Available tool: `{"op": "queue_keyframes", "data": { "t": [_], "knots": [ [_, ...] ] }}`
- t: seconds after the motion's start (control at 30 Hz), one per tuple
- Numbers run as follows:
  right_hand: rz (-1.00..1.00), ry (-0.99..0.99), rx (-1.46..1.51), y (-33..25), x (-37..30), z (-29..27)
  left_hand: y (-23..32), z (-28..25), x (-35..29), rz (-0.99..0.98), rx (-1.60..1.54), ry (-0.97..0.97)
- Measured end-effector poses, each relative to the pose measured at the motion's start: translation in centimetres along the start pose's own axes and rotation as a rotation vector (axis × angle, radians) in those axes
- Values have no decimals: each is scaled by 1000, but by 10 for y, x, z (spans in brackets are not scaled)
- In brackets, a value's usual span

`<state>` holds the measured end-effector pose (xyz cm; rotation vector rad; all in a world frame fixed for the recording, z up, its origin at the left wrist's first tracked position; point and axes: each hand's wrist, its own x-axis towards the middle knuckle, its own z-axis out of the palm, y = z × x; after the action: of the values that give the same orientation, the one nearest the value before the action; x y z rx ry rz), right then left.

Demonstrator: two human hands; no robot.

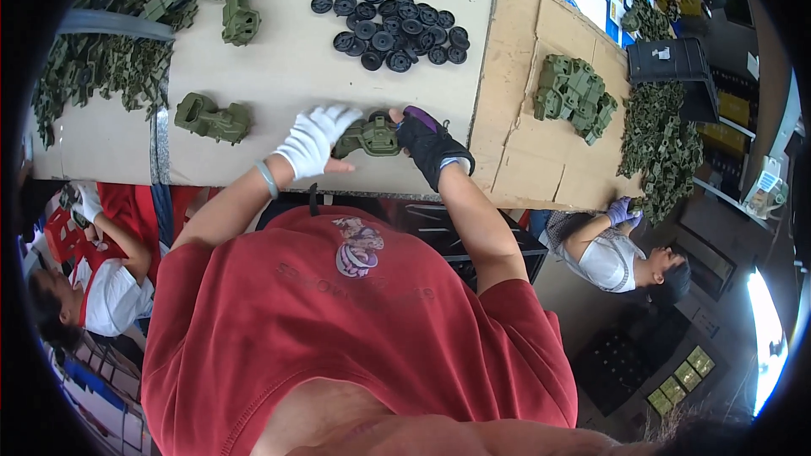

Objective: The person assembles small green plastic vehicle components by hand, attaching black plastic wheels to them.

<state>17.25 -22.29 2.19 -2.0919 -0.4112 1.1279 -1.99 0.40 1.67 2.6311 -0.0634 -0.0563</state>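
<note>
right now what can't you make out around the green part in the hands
- Green plastic part, head view: its ends are covered by the left hand in a white glove and the right hand in a dark glove.
- What the right fingertips pinch: too small to tell.
- Black wheels: too small to count.
- Pile of green parts at the left: cut off by the rim and blurred.

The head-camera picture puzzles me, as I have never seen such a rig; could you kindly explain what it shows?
It is one fisheye view from a camera worn on a person's head, looking down, so straight edges curve. No machine is at work: the left hand wears a white glove, the right hand a dark one. Together they hold a green plastic toy part at the near edge of the table. Farther back lie black wheels, a similar green part to the left, and green piles on cardboard to the right. Other people work nearby.
</note>
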Motion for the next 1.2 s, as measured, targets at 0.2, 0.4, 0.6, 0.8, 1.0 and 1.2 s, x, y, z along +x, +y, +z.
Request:
{"op": "queue_keyframes", "data": {
  "t": [0.2, 0.4, 0.6, 0.8, 1.0, 1.2],
  "knots": [
    [-410, 458, -624, -10, 37, -7, -10, 32, 21, -223, -66, -319],
    [-462, 535, -656, -6, 101, -1, -8, 22, 28, -176, -48, -449],
    [-133, 442, 306, -4, 78, 3, 3, 24, 12, -208, -2, -325],
    [43, 196, 1109, 27, 47, 2, 4, 23, 15, -217, -13, -364],
    [-105, 205, 582, 17, 4, 14, 8, 35, 7, -224, -42, -283],
    [-101, 192, 344, -17, -36, 17, 6, 33, 7, -250, -49, -310]
  ]
}}
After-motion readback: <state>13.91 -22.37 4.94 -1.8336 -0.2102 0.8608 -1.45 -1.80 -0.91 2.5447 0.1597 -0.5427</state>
